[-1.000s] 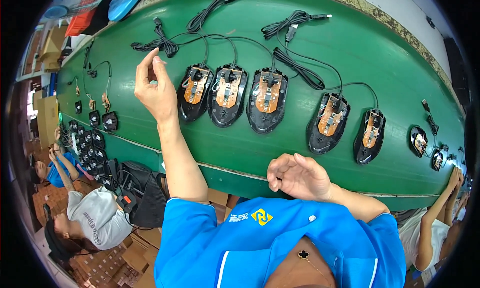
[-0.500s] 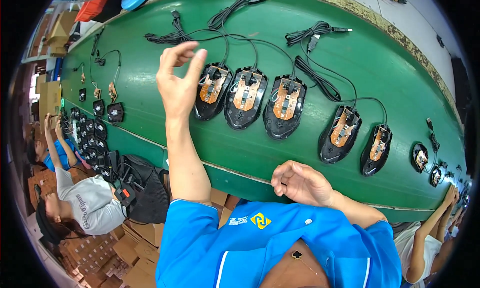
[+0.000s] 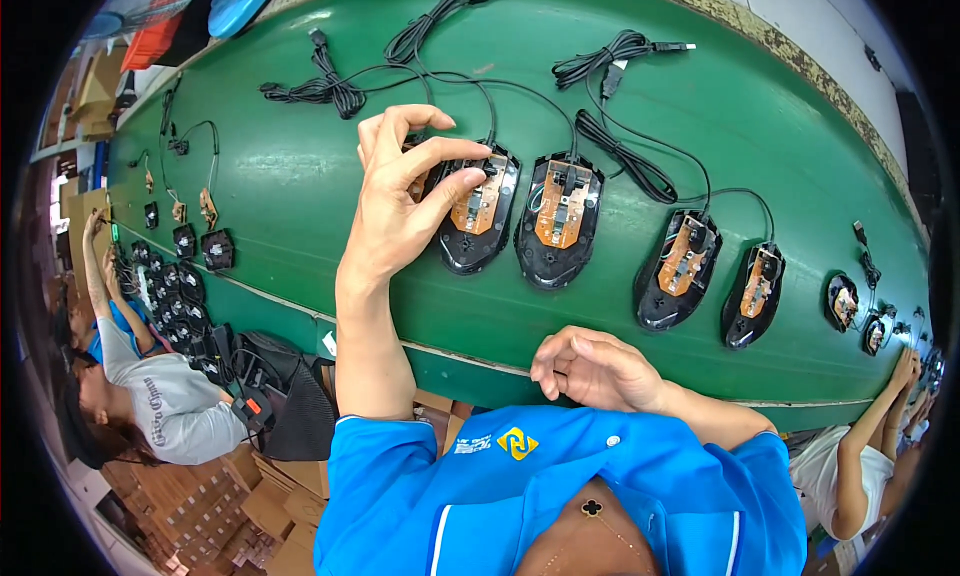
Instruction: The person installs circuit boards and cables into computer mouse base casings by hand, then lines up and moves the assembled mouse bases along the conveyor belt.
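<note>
My left hand [image 3: 395, 201] reaches over an opened black computer mouse [image 3: 466, 246] with its brown circuit board bare. Thumb and index finger are apart near the black part at the board's far end; whether they touch it I cannot tell. Under this hand, another opened mouse [image 3: 419, 184] is mostly covered. A third opened mouse [image 3: 558, 266] lies just to the right, its cable running away from me. My right hand [image 3: 600, 368] hovers by the bench's near edge, fingers loosely curled and thumb apart, with nothing visible in it.
Farther right on the green bench [image 3: 300, 176] lie more opened mice [image 3: 678, 271]. Bundled USB cables [image 3: 425, 26] rest beyond the mice. Black mouse parts [image 3: 175, 286] crowd the left, near a black bag [image 3: 285, 386]. Co-workers [image 3: 185, 406] sit on both sides.
My left hand has moved right and nearer, from above the leftmost mouse to the second one, covering most of the first. My right hand has barely moved. The whole view has shifted slightly.
</note>
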### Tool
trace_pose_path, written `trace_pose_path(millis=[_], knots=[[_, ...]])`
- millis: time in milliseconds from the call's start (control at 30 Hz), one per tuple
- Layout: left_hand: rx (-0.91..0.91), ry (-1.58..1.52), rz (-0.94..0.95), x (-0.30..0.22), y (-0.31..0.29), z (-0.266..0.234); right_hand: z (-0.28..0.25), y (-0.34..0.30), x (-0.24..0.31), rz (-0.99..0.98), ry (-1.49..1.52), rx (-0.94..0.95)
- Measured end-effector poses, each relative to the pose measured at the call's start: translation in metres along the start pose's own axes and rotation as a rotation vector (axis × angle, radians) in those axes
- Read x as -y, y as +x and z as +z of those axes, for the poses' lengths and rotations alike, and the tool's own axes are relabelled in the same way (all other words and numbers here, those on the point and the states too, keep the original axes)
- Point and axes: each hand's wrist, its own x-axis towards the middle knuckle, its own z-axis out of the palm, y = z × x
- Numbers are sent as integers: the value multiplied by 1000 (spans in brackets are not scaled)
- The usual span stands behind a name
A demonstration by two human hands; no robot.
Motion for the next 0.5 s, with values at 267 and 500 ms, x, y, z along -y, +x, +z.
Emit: trace_pose_path(millis=[267,500], knots=[[-176,-92,-18,2,3,-14,-4,-1,-2,-6,39,44],[-623,-211,-284,22,-2,-27,-1,0,-5,-22,39,25]])
